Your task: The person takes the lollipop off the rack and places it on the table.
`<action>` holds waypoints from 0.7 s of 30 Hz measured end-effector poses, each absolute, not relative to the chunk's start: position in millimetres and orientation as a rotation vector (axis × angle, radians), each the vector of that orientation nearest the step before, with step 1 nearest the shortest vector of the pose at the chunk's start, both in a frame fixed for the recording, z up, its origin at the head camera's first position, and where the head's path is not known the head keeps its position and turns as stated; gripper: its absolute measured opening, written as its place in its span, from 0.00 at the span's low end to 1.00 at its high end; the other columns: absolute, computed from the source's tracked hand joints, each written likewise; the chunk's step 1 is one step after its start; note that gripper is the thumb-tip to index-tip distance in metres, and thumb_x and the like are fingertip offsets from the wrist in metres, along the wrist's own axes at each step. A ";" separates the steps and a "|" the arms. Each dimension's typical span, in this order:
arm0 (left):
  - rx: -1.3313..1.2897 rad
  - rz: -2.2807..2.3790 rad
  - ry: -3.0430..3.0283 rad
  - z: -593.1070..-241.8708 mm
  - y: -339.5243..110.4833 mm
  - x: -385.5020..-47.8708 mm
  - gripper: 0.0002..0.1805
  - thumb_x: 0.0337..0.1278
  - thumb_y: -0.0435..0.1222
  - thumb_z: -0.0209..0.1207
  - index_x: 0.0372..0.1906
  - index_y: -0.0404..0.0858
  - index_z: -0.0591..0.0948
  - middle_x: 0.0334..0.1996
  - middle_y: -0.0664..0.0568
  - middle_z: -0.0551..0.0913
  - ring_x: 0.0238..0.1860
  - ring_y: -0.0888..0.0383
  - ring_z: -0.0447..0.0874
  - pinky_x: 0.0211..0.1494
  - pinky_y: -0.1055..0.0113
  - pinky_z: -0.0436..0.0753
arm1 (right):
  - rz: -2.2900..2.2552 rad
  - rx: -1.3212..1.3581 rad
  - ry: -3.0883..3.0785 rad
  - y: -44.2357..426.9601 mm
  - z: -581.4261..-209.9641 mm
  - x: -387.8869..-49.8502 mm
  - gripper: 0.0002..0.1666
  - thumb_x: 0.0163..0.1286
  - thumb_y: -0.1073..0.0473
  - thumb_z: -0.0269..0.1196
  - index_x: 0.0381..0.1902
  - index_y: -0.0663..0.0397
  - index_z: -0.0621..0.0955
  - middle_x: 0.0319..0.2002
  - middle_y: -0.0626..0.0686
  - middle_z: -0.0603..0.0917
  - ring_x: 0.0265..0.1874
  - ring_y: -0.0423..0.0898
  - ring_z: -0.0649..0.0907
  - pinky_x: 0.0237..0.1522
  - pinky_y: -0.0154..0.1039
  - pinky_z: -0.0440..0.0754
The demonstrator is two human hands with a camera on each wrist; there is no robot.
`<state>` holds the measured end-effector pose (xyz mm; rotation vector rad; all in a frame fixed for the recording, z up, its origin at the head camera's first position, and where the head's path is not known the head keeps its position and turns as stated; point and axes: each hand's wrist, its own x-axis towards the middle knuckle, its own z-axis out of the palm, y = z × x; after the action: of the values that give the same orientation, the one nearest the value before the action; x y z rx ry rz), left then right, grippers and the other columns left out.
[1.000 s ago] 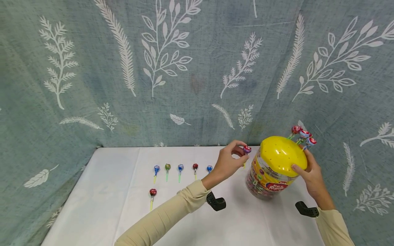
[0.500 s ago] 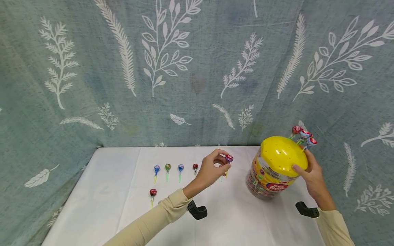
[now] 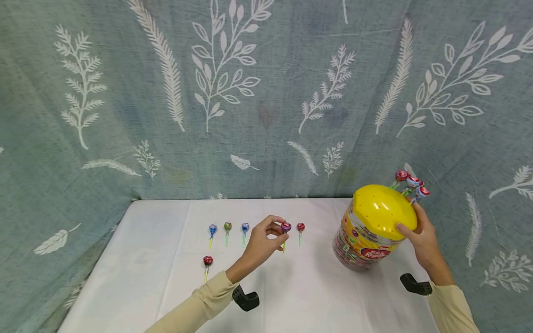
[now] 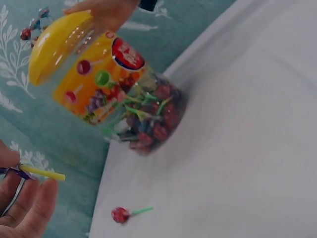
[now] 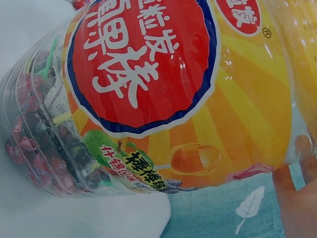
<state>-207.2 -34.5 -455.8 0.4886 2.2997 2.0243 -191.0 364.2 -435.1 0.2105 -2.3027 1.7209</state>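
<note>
A round lollipop in shiny purple and red wrap with a yellow stick [image 3: 285,227] is pinched between the thumb and fingers of the left hand [image 3: 261,239]. It is held above the white cloth-covered table [image 3: 125,268]; whether the stick tip touches the cloth cannot be told. Just beside it, a red lollipop with a green stick [image 3: 300,227] is seen lying down.

On the other side of the left hand, a row is made by a blue lollipop with a yellow stick [image 3: 213,229], a green lollipop [image 3: 227,226] and a blue lollipop with a green stick [image 3: 245,227]. Nearer, a dark red lollipop [image 3: 207,261] is laid alone.

The big clear plastic jar with an orange label [image 3: 361,240] is gripped by the right hand [image 3: 425,243] at its yellow lid [image 3: 385,212], with the thumb on the rim. Many lollipops are kept inside. More red and pale blue lollipops [image 3: 412,182] are seen poking up beside the lid; how they are held cannot be told.
</note>
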 end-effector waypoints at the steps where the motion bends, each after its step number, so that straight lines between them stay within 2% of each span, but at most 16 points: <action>1: 0.473 2.019 2.300 -462.0 -37.1 -208.1 0.18 0.54 0.27 0.63 0.51 0.35 0.76 0.34 0.42 0.79 0.36 0.48 0.81 0.28 0.60 0.84 | 1.719 0.207 -2.304 364.4 -435.2 -190.9 0.42 0.68 0.67 0.57 0.74 0.41 0.53 0.62 0.44 0.64 0.51 0.37 0.70 0.47 0.19 0.71; 8: 0.406 1.964 2.369 -480.6 -57.2 -201.3 0.18 0.53 0.27 0.64 0.49 0.38 0.77 0.33 0.46 0.79 0.35 0.52 0.81 0.26 0.64 0.84 | 1.735 0.211 -2.303 364.0 -435.4 -191.0 0.42 0.69 0.67 0.57 0.74 0.40 0.53 0.63 0.47 0.64 0.51 0.37 0.71 0.47 0.19 0.71; 15: 0.307 1.986 2.362 -491.9 -75.9 -194.2 0.20 0.53 0.28 0.64 0.52 0.36 0.76 0.34 0.43 0.79 0.36 0.49 0.81 0.28 0.59 0.84 | 1.738 0.211 -2.294 362.8 -435.1 -190.4 0.42 0.68 0.67 0.57 0.74 0.41 0.54 0.63 0.47 0.65 0.51 0.38 0.71 0.47 0.19 0.72; 21: 0.211 1.990 2.372 -498.5 -88.6 -190.5 0.18 0.51 0.26 0.65 0.49 0.36 0.77 0.31 0.44 0.79 0.33 0.52 0.81 0.26 0.61 0.84 | 1.751 0.209 -2.278 362.5 -435.4 -189.5 0.41 0.68 0.67 0.57 0.74 0.42 0.54 0.61 0.45 0.66 0.51 0.38 0.71 0.47 0.19 0.72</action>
<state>-190.5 -88.6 -498.5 0.2114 2.3723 1.9902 -189.5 362.5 -435.4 0.2086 -2.2780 1.7508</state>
